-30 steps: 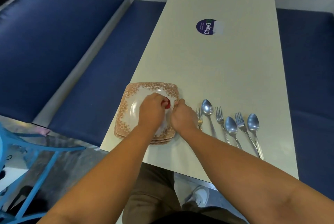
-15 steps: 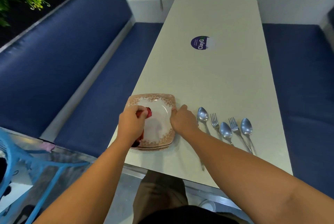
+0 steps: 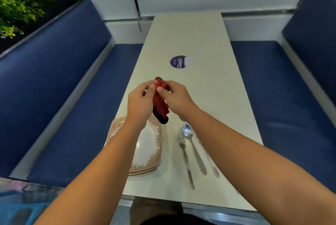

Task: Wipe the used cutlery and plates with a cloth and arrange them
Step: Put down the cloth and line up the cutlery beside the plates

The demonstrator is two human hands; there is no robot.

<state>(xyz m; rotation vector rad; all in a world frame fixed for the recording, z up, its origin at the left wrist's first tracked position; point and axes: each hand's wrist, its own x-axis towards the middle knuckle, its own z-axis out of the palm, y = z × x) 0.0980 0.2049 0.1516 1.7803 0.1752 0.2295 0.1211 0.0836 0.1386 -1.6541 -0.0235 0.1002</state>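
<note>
A red cloth [image 3: 160, 102] with a dark lower end hangs in the air above the table, held between both hands. My left hand [image 3: 140, 101] grips its left side and my right hand [image 3: 175, 97] pinches its top with the fingers. Below them a stack of square white plates [image 3: 148, 149] with brown patterned rims sits at the table's near left edge, partly hidden by my left forearm. Right of the plates lie a fork [image 3: 184, 155] and a spoon [image 3: 192, 144] side by side. More cutlery [image 3: 211, 164] lies under my right forearm, mostly hidden.
The long pale table [image 3: 200, 39] runs away from me, with a round purple sticker [image 3: 179, 61] in its middle. Blue padded benches [image 3: 60, 83] flank both sides. Green plants [image 3: 20, 1] stand behind the left bench back. A wall closes the far end.
Both hands have lifted off the plate stack and now hold the red cloth up over the table. The camera has tilted up, showing more of the far table.
</note>
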